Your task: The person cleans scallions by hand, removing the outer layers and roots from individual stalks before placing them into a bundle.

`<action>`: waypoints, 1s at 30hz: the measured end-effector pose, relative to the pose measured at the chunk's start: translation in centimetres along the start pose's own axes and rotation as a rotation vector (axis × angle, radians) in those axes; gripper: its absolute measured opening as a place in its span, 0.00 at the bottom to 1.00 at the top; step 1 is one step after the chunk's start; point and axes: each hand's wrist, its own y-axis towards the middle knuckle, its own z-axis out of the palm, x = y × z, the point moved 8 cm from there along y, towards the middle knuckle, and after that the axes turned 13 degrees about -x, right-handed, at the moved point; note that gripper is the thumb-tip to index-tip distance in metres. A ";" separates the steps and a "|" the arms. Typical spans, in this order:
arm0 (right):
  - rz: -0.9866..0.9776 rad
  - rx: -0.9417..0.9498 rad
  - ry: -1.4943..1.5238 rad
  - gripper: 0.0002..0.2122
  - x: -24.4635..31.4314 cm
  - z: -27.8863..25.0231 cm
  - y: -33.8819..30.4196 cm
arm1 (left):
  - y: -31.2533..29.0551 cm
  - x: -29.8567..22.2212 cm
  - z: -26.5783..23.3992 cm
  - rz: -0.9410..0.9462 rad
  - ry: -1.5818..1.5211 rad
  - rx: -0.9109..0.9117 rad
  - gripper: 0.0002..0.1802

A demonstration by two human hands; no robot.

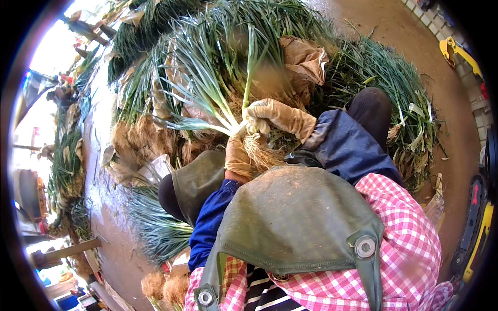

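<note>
My left hand (239, 157), in a tan work glove, is closed around the lower ends of a few green onions (226, 110). Their leaves fan up and to the left, and a tuft of pale roots (262, 151) hangs beside the glove. My right hand (280, 118), gloved alike, is closed at the white base of an upright green onion stalk (251, 67), right against the left hand. Its fingertips are partly hidden among the stems. Just beyond both hands lies a large heap of green onions (223, 39) with roots toward me.
Brown wrapping (303, 59) lies on the heap. More green onions are piled at the right (384, 78) and beside my left knee (158, 220). Bundles with bushy roots (174, 290) sit at lower left. Yellow machinery parts (461, 54) stand at the far right edge.
</note>
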 end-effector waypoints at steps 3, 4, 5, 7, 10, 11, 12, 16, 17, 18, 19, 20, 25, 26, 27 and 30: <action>0.191 0.243 -0.203 0.11 1.5 1.7 -4.1 | -0.3 -0.2 0.2 -0.018 0.040 -0.008 0.10; 0.327 0.354 -0.293 0.11 1.0 2.5 -5.2 | 0.3 -0.8 -0.8 0.009 0.027 0.013 0.10; 0.329 0.370 -0.542 0.13 -1.0 -0.1 -4.5 | 0.6 -0.8 -0.5 0.070 0.107 -0.009 0.10; 0.046 0.183 -1.056 0.14 0.1 -3.8 -2.2 | 0.4 -1.2 0.1 0.198 0.263 -0.052 0.10; 0.164 -0.119 -0.638 0.14 -4.3 -8.8 2.2 | -0.3 -1.2 0.5 0.237 0.343 -0.077 0.11; 0.359 -0.155 -0.376 0.15 -4.5 -6.6 2.7 | -0.2 -2.0 -0.5 0.255 0.308 -0.057 0.12; 0.341 -0.218 -0.216 0.15 -5.5 -7.5 3.8 | 0.0 -1.1 0.6 0.226 0.315 -0.022 0.12; 0.282 -0.336 -0.081 0.14 -6.9 -4.7 5.0 | -0.1 -1.5 -0.6 0.232 0.349 -0.046 0.13; 0.228 -0.353 -0.102 0.14 -6.7 -5.1 5.2 | 0.1 -1.2 -0.5 0.228 0.341 -0.021 0.13; 0.175 -0.372 -0.123 0.14 -6.4 -5.6 5.4 | 0.3 -0.9 -0.3 0.223 0.332 0.004 0.14; 0.100 -0.410 -0.293 0.14 -5.9 -6.4 5.3 | 0.6 -0.5 0.2 0.212 0.280 0.067 0.13; 0.028 -0.440 -0.464 0.14 -5.3 -6.5 5.4 | 1.0 -0.5 -0.2 0.201 0.286 0.049 0.13; -0.376 -0.536 -1.002 0.11 -1.0 -3.2 3.9 | 2.2 -1.5 -3.1 0.162 0.218 -0.045 0.16; -0.547 -0.493 -1.150 0.11 0.2 -2.0 3.3 | 2.3 -1.2 -2.9 0.133 0.188 -0.042 0.19; -0.720 -0.442 -1.294 0.10 1.0 -0.7 2.6 | 2.4 -1.1 -3.2 0.126 0.183 -0.089 0.18; -0.932 -0.252 -1.192 0.10 2.8 3.6 -1.1 | 1.7 -1.2 -3.3 0.118 0.163 -0.205 0.15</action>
